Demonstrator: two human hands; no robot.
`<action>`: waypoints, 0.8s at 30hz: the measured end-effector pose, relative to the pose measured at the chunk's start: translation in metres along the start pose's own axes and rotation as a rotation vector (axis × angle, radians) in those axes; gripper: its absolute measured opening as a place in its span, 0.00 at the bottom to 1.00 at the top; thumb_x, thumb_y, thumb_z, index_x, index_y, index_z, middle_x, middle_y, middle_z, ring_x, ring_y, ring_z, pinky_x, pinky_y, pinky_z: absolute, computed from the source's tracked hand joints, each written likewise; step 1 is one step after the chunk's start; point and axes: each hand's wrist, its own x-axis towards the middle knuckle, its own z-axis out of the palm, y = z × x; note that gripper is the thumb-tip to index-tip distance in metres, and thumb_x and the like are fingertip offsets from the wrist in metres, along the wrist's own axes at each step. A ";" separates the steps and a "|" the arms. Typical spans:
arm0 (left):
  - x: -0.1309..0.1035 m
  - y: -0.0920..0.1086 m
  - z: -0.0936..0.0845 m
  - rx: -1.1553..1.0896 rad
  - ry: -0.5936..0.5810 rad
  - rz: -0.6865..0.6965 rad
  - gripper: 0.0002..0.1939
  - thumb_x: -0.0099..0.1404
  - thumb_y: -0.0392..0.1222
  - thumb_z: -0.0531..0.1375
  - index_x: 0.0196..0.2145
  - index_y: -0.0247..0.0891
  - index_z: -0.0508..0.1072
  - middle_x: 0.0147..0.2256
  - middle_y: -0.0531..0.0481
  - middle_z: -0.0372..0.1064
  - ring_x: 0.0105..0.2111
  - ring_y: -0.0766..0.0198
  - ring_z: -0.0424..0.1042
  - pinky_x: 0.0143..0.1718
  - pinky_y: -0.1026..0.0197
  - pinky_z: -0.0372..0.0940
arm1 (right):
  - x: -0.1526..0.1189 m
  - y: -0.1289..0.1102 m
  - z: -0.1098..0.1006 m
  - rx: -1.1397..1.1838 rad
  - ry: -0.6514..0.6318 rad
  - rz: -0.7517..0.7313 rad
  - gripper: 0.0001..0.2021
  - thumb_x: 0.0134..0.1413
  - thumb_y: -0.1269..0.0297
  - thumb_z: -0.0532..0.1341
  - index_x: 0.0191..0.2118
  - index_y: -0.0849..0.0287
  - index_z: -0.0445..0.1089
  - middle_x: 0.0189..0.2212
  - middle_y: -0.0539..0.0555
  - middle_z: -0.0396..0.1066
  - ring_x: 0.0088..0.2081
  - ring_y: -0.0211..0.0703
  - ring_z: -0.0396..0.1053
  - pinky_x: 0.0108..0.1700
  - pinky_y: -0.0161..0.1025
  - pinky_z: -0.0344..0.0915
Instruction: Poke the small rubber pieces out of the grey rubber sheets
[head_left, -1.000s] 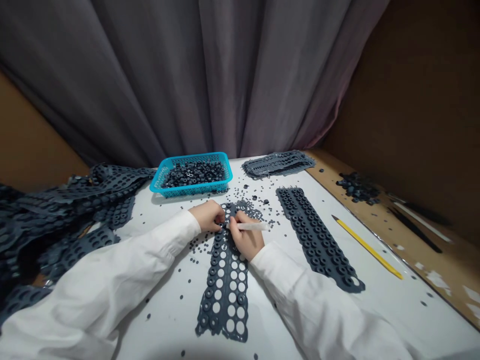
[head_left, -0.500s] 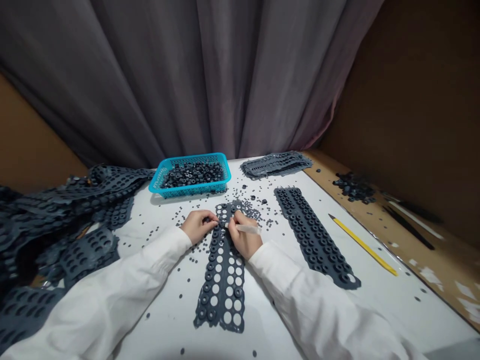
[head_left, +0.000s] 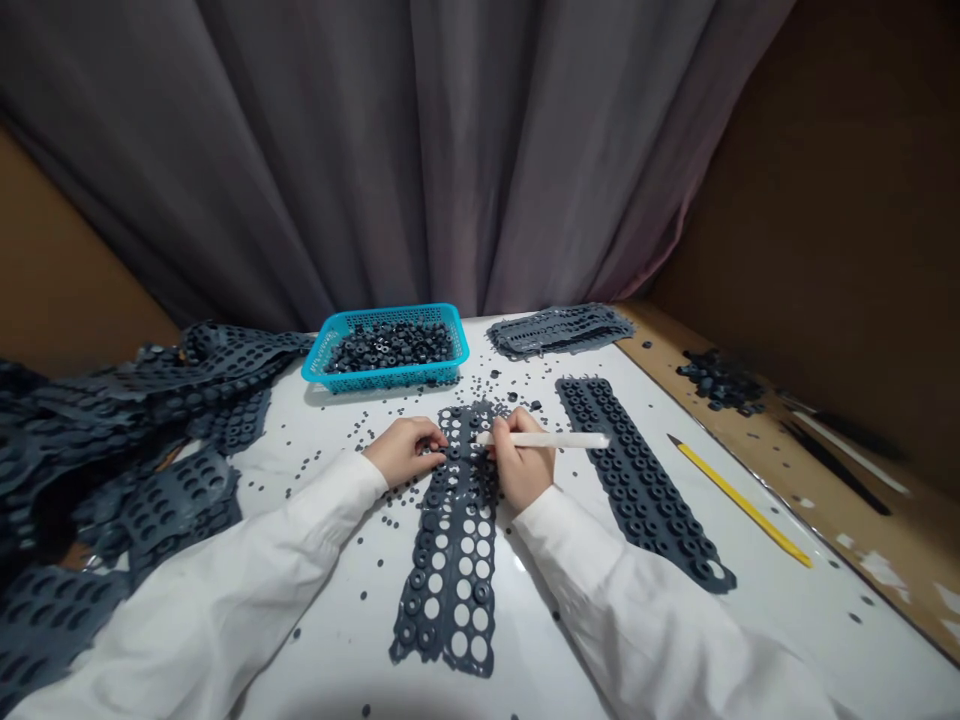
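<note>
A: What are the two hands doing?

B: The right hand (head_left: 525, 465) is closed in a pen grip on a slim white stick-shaped tool (head_left: 562, 440). The tool's tip points left, at the far part of a dark grey, rubbery-looking strip punched with round holes (head_left: 455, 555). The strip lies flat between the hands and runs from there toward the wearer. The left hand (head_left: 406, 451) is loosely curled at the strip's left edge, thumb and forefinger nearly meeting; whether they pinch anything, I cannot tell.

A: Which step is this, and what does the next move call for?

B: It appears to be close work at single holes: some show white through them, others carry dark rings (head_left: 481, 592). I judge that the next move calls for a strip steadied by the left hand and a precisely placed tip.

A: Any containers?

B: One: a bright blue, rectangular plastic basket with perforated walls (head_left: 386, 376), beyond the left hand. It holds many small, dark, ring-shaped pieces (head_left: 390, 345), loosely heaped.

A: And to the right of the right hand?

B: A second dark grey strip (head_left: 645, 480), crowded with rings.
</note>
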 end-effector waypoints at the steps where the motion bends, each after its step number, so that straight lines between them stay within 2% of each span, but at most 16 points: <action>1: 0.000 0.000 0.000 0.000 -0.004 0.004 0.07 0.54 0.35 0.61 0.33 0.34 0.74 0.29 0.51 0.67 0.24 0.70 0.61 0.26 0.68 0.57 | -0.001 -0.002 0.001 0.001 -0.025 -0.011 0.14 0.56 0.61 0.51 0.20 0.55 0.52 0.15 0.46 0.59 0.20 0.38 0.61 0.26 0.35 0.55; 5: 0.000 -0.003 0.000 -0.023 -0.002 0.033 0.08 0.54 0.36 0.61 0.34 0.33 0.74 0.28 0.51 0.66 0.24 0.69 0.61 0.26 0.68 0.57 | -0.007 -0.006 0.010 -0.022 -0.152 -0.067 0.14 0.57 0.62 0.51 0.21 0.55 0.51 0.15 0.45 0.57 0.19 0.37 0.59 0.25 0.34 0.54; 11: -0.002 -0.007 0.001 -0.036 0.007 0.159 0.07 0.57 0.35 0.58 0.35 0.34 0.73 0.28 0.52 0.63 0.24 0.69 0.61 0.27 0.67 0.58 | -0.010 -0.005 0.016 -0.052 -0.167 -0.062 0.14 0.56 0.63 0.50 0.21 0.55 0.49 0.15 0.44 0.53 0.19 0.37 0.58 0.25 0.34 0.53; 18: -0.001 -0.007 -0.001 0.133 -0.050 0.292 0.05 0.60 0.35 0.55 0.35 0.34 0.70 0.31 0.47 0.65 0.33 0.62 0.66 0.36 0.63 0.61 | -0.010 -0.003 0.020 -0.093 -0.182 -0.080 0.14 0.57 0.64 0.49 0.21 0.55 0.49 0.15 0.45 0.54 0.19 0.37 0.58 0.25 0.34 0.52; 24: 0.003 -0.002 -0.005 0.318 -0.122 0.387 0.07 0.63 0.35 0.52 0.34 0.33 0.69 0.33 0.45 0.65 0.35 0.60 0.66 0.37 0.61 0.62 | -0.010 -0.004 0.021 -0.165 -0.201 -0.103 0.13 0.56 0.66 0.48 0.22 0.55 0.45 0.16 0.44 0.50 0.18 0.37 0.56 0.25 0.34 0.51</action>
